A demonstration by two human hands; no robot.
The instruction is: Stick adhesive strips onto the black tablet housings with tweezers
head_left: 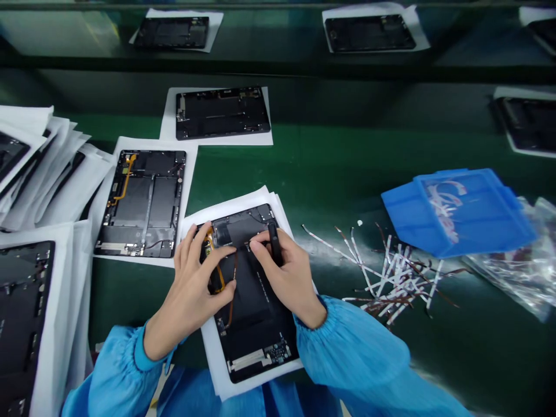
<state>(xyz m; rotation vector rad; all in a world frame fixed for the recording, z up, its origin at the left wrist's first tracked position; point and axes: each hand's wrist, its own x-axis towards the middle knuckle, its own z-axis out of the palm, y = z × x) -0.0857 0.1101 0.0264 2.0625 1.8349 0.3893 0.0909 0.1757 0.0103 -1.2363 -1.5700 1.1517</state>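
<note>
An opened tablet (247,313), its inside facing up, lies at a slant on white foam sheets in front of me. My left hand (200,275) rests over its left side, fingers spread. The left index finger and thumb tips touch the tablet along a thin brown flex cable (231,307). Beside them runs an orange flex cable (220,277), partly covered by the fingers. My right hand (286,266) is closed round a black pen-like tool (274,243) above the tablet's upper middle. Thumb and index finger are close together there; whatever is at their tips is too small to make out.
Right of the tablet lies a loose pile of white and brown strips (395,278). A blue plastic bin (473,214) and clear plastic bags (516,260) lie beyond. Another opened tablet (143,202) sits at left, near stacked tablets in foam sheets (65,174). More tablets (223,113) lie behind.
</note>
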